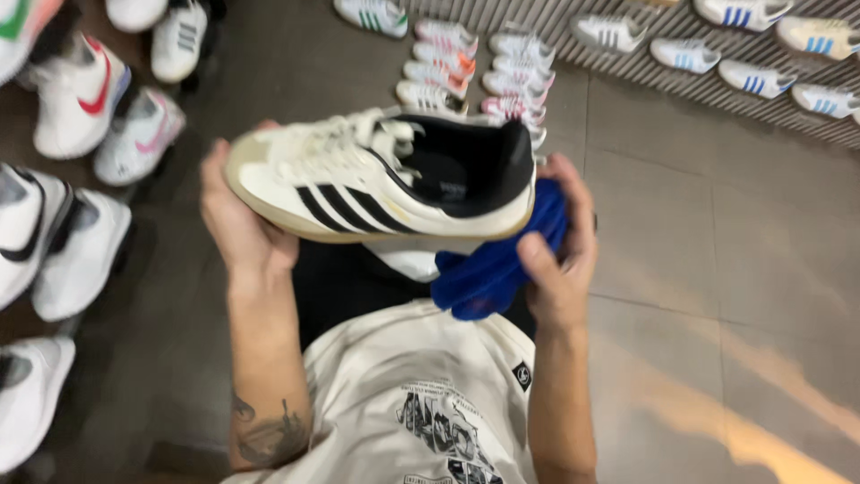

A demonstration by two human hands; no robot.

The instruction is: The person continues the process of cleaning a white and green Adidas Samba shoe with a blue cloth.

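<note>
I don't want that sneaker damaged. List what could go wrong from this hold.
1. The left hand supports the white sneaker with black stripes only at the toe end; it could tip and drop onto the grey tiled floor.
2. The right hand presses a blue cloth at the heel; its dye might mark the pale sole.
3. A fall could knock into the sneakers on the floor.

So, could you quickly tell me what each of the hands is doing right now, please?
Left hand: closed on the toe end of the white sneaker with black stripes.
Right hand: closed on a blue cloth at the sneaker's heel.
</note>
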